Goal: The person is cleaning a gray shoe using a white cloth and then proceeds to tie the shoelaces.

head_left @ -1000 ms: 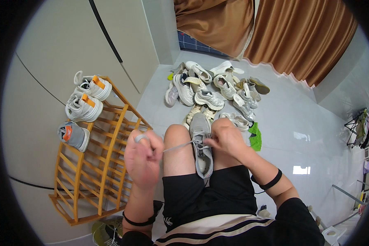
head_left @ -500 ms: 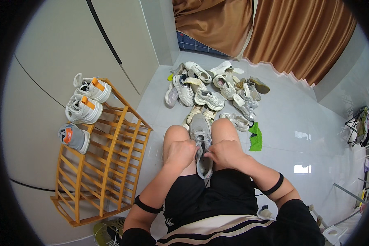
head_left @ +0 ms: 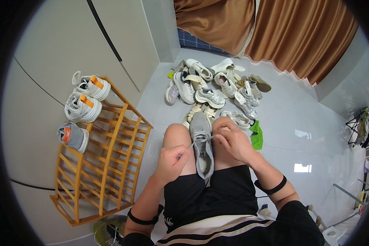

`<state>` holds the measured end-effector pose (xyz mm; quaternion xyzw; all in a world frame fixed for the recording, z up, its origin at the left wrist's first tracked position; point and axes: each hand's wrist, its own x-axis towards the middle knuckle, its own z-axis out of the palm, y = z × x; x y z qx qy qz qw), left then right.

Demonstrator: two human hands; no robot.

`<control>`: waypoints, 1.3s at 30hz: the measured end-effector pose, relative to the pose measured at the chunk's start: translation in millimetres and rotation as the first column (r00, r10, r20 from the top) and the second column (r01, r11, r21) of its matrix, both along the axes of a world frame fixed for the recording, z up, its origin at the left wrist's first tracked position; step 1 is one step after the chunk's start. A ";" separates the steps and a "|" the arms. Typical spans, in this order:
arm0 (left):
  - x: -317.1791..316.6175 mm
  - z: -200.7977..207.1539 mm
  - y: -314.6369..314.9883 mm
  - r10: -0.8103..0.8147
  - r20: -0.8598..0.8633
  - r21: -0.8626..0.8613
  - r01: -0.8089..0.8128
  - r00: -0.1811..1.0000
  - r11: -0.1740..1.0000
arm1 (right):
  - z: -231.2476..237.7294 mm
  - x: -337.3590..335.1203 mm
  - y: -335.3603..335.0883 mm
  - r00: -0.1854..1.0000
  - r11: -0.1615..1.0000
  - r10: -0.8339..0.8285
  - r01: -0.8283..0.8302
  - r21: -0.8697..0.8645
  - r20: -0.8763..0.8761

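Observation:
A grey lace-up sneaker (head_left: pixel 201 123) rests between my knees, its toe pointing away and its opening toward me. My left hand (head_left: pixel 173 162) is closed on one end of the shoelace (head_left: pixel 197 140), to the left of the shoe. On the other side my right hand (head_left: pixel 232 141) pinches the other lace end, out over my right knee. The lace runs taut across the shoe's tongue between both hands. The insole shows inside the open shoe.
On my left stands a wooden slatted shoe rack (head_left: pixel 110 158); two white sneakers (head_left: pixel 83 107) and a grey sneaker (head_left: pixel 73 137) sit on its top. Ahead lies a pile of mostly white shoes (head_left: pixel 209 97). A green cloth (head_left: pixel 256 136) is on the floor beyond my right knee.
Both hands have moved apart from the shoe's opening, the left one back and leftward, the right one forward and rightward, drawing the lace ends outward. The shoe remains between my knees.

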<state>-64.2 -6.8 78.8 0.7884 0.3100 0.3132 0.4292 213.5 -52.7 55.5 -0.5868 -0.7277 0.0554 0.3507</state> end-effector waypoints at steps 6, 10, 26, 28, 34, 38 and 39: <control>-1.5 -16.1 6.3 0.116 0.012 -0.025 -0.116 0.993 0.993 | 38.6 -18.2 -25.8 0.618 0.931 0.133 -0.345 -0.116 -0.775; 1.6 -17.3 5.4 0.130 -0.031 0.014 -0.129 0.991 0.992 | 51.6 -11.3 -29.5 0.526 0.953 0.211 -0.300 0.053 -0.824; 0.0 82.8 17.0 0.151 0.185 0.283 -0.200 0.971 0.938 | 97.4 6.7 -5.3 0.977 0.973 -0.204 0.195 0.123 0.059; 0.6 84.2 19.4 0.068 0.273 0.221 -0.131 0.960 0.966 | 92.2 6.9 0.6 0.983 1.000 0.009 -0.005 0.019 -0.184; 20.5 86.0 14.3 -0.202 0.211 -0.458 0.279 0.956 0.844 | 86.6 -9.3 17.1 0.913 0.980 0.151 -0.187 -0.061 -0.380; 43.2 58.1 21.3 -0.042 -0.068 -0.010 0.041 0.997 0.999 | 89.9 -21.8 27.5 0.945 0.967 0.246 -0.225 0.117 -0.215; 44.7 46.8 21.1 -0.039 -0.069 -0.007 0.039 0.997 0.999 | 91.5 -25.7 29.6 0.960 0.951 0.268 -0.250 0.181 -0.085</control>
